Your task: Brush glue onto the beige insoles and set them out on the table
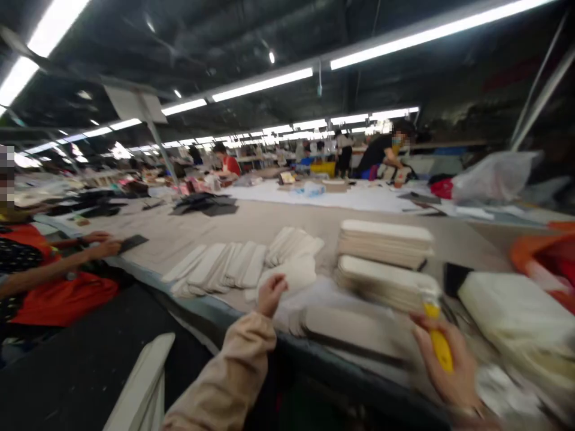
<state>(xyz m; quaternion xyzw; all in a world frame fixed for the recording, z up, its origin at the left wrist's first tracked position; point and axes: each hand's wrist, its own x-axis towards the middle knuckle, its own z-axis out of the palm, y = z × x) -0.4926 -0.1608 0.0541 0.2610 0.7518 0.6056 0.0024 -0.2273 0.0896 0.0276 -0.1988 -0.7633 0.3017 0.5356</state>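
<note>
My left hand (271, 293), in a tan sleeve, hovers with curled fingers over a flat white fabric piece (291, 274) at the near edge of the long table (251, 221). My right hand (442, 359) is wrapped round a yellow-handled brush (438, 338), its pale head pointing up toward two stacks of cream sole-shaped pieces (386, 257). A flat grey piece (345, 329) lies between my hands. The picture is smeared by motion.
A fanned row of white pieces (224, 266) lies left of my left hand. A white foam block (516, 305) and an orange bin (543, 251) sit at right. A person in red (49, 281) works at the left, touching a dark piece (132, 242). Other people stand far back.
</note>
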